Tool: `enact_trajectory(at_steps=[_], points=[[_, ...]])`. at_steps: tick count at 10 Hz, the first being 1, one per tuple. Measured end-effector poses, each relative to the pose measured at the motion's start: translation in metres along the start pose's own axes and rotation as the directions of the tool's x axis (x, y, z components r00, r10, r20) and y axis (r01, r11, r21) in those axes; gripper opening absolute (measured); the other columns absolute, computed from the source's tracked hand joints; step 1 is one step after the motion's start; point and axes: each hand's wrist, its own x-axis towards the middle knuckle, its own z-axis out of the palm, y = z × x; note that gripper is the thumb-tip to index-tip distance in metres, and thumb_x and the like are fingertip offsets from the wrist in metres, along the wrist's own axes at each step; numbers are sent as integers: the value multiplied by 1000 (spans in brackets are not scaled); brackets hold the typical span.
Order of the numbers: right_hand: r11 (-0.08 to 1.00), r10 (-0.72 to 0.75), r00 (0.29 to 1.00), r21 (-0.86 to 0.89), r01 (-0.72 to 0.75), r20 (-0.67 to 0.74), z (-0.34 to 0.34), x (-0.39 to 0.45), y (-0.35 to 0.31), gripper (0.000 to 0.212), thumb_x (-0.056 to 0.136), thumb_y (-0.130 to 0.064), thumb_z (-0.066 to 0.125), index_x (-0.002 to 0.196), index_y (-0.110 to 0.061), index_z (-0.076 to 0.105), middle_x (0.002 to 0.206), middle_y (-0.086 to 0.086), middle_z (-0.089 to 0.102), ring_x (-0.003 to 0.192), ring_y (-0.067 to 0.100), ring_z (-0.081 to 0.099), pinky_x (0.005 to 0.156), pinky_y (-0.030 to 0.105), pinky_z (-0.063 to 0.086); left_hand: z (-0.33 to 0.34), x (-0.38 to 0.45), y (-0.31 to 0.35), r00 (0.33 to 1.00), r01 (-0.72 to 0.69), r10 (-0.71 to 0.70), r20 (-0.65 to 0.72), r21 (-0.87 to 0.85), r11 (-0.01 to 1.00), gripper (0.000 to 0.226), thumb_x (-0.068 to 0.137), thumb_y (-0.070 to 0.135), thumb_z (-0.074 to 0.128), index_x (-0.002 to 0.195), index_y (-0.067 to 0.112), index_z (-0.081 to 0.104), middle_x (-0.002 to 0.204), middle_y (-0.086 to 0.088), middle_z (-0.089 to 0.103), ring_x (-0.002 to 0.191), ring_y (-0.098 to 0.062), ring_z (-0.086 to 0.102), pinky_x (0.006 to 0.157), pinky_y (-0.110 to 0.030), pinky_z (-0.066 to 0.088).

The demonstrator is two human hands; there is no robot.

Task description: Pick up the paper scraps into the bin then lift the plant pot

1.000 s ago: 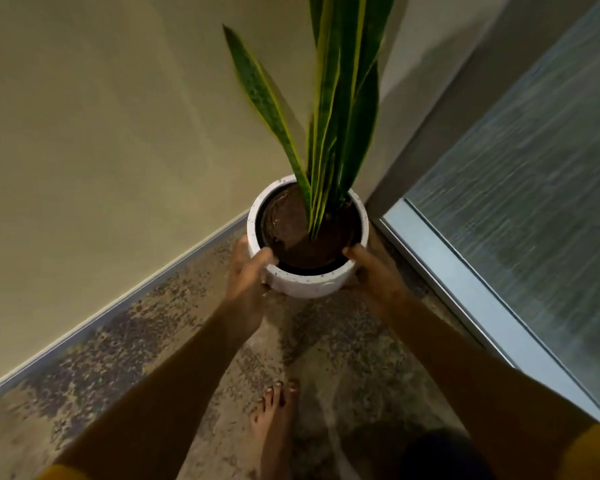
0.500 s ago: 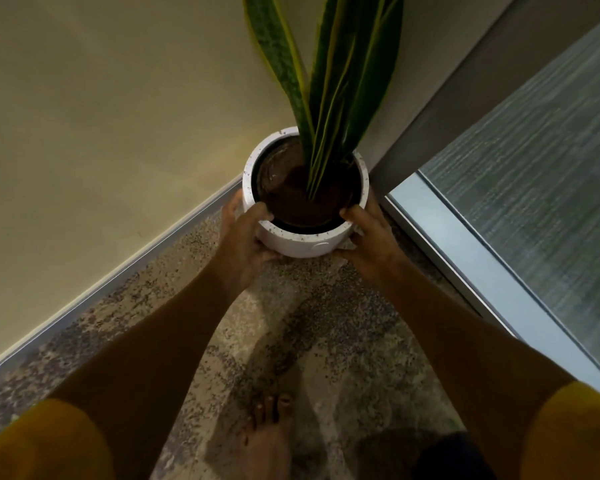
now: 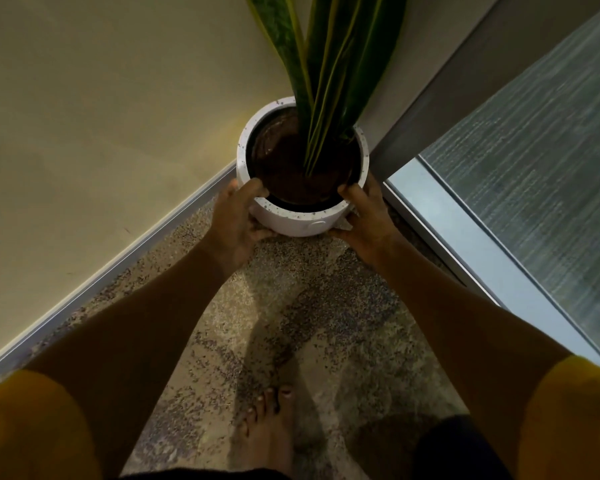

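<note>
A white speckled plant pot (image 3: 293, 221) holds dark soil and tall green leaves with yellow edges (image 3: 329, 64). It sits in the corner where the wall meets a door frame. My left hand (image 3: 234, 220) grips its left side, thumb hooked over the rim. My right hand (image 3: 368, 220) grips its right side, thumb on the rim too. Whether the pot's base touches the floor is hidden. No paper scraps or bin are in view.
A beige wall (image 3: 101, 116) with a metal skirting strip (image 3: 118, 265) runs on the left. A grey door frame (image 3: 440, 95) and a frosted glass panel (image 3: 534, 168) close off the right. My bare foot (image 3: 269, 434) stands on the mottled floor (image 3: 309, 306).
The pot and both hands have shifted up and away in the view while the grip stays the same. My head has come lower and closer, so the leaves now reach past the top edge.
</note>
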Motion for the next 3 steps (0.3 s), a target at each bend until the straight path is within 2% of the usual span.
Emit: enact_trajectory(at_steps=[1,2,3], points=[[1000,14,1000,-19,-15,-12,1,-1,0,73,80,-34,71,142,-38,34,134,-3,50,121,26,52,82,51,56,3,-2,0,999,33,-33,1,-30,999,36,78,22,57,114,19,54,105,1,65,101,-21,62,89,-43,52],[998,32,999,-45,-33,-20,8,-13,-6,96,59,-49,83,141,-39,35,143,-1,46,127,28,49,84,53,55,8,-12,4,997,55,-59,-41,-97,994,46,78,22,59,124,16,53,112,1,65,104,-21,61,82,-39,55],[997,42,998,-65,-45,-44,14,-44,-3,97,57,-50,83,140,-35,36,147,-2,44,130,25,47,92,53,51,15,-41,5,994,58,-74,-76,-185,981,38,86,21,59,123,17,55,102,8,64,96,-16,59,72,-30,50]])
